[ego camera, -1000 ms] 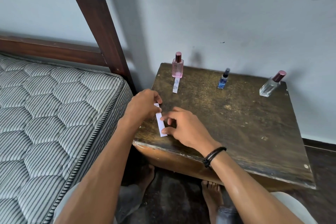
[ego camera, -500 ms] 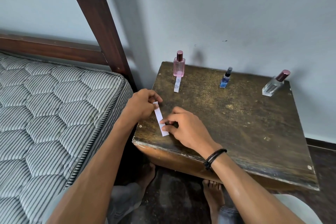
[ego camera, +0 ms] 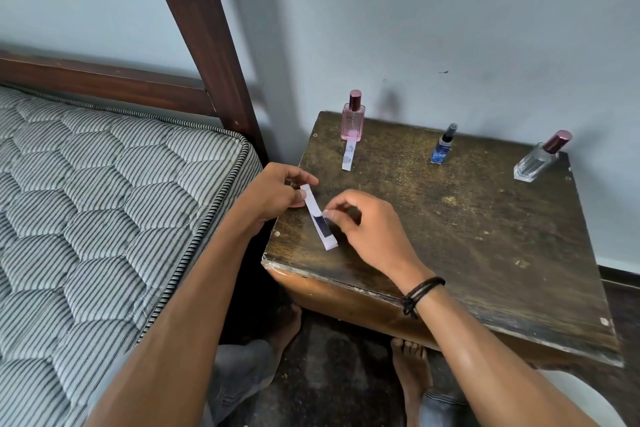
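A narrow white paper strip (ego camera: 318, 218) lies on the near left corner of a worn wooden table (ego camera: 485, 236). My left hand (ego camera: 277, 194) pinches its far end. My right hand (ego camera: 363, 225) pinches something small at the strip's middle, right where a dark patch shows on the paper. At the back of the table stand a pink perfume bottle (ego camera: 353, 118), a small blue bottle (ego camera: 443, 146) and a clear bottle (ego camera: 540, 158) with a maroon cap. A second paper strip (ego camera: 348, 158) with blue marks lies in front of the pink bottle.
A striped quilted mattress (ego camera: 104, 218) on a dark wooden bed frame (ego camera: 207, 38) fills the left side. A pale wall (ego camera: 450, 28) rises right behind the table. My bare feet (ego camera: 412, 367) rest on the dark floor under the table's front edge.
My right hand has lifted its fingers back from the strip's lower half, and a dark patch now shows on the paper. The left hand stays on the far end.
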The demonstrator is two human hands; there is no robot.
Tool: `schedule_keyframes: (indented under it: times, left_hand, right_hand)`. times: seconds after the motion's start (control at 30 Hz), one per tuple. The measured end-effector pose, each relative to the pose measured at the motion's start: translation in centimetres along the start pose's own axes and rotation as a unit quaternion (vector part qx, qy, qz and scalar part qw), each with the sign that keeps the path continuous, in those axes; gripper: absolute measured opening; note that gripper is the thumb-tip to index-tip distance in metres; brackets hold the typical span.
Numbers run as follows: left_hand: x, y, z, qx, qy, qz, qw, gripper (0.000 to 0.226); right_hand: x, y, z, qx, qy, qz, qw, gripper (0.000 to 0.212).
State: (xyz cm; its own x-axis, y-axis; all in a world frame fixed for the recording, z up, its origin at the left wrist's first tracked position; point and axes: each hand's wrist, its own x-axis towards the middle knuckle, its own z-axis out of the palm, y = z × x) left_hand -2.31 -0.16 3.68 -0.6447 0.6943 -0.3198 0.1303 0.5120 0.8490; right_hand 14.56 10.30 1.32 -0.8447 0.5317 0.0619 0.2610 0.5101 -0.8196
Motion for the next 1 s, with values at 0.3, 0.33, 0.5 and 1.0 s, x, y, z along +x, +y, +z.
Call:
schedule_keyframes:
  times: [0.3, 0.33, 0.5, 1.0]
  left_hand:
    - [-0.4, 0.4, -0.3, -0.088, -0.03, -0.008, 0.996, 0.033]
    - [-0.5, 0.4, -0.3, -0.098, -0.035, -0.009, 0.994, 0.033]
    - [-0.7, 0.7, -0.6, -0.101, -0.064, -0.006, 0.993, 0.044]
    - [0.1, 0.4, 0.4, 0.023, -0.021, 0.027, 0.999, 0.013]
  right_hand:
    - [0.5, -0.8, -1.5, 0.31, 0.059, 0.169, 0.934, 0.007]
    - [0.6, -0.9, -1.6, 0.324, 0.062, 0.18, 0.927, 0.007]
    - [0.7, -1.1, -2.0, 0.375, 0.068, 0.209, 0.9, 0.007]
    - [0.8, -1.4, -2.1, 0.422, 0.047, 0.23, 0.876, 0.025]
